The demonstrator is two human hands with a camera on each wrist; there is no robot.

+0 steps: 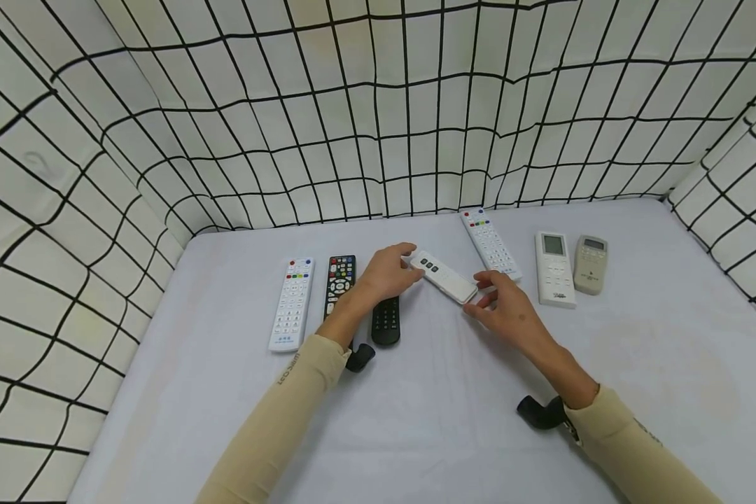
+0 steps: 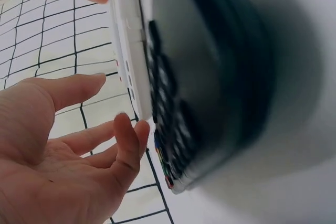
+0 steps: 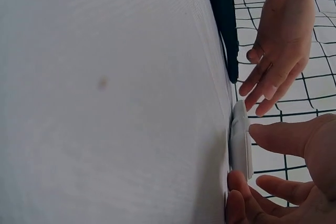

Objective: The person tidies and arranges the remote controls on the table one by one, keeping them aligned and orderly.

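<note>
A white remote control with a few dark buttons lies at a slant on the cloth between both hands. The left hand is at its upper-left end; in the left wrist view the thumb stands apart from the fingers, with fingertips right at the remote's end. The right hand pinches the lower-right end between thumb and fingers, seen also in the right wrist view on the white remote. A black remote lies partly hidden beneath the left hand, and beside it another black remote passes behind the left forearm.
A white remote with many buttons lies at the left, a similar one behind the right hand. At the right are a white remote with a screen and a beige one. Black netting encloses the white-covered table.
</note>
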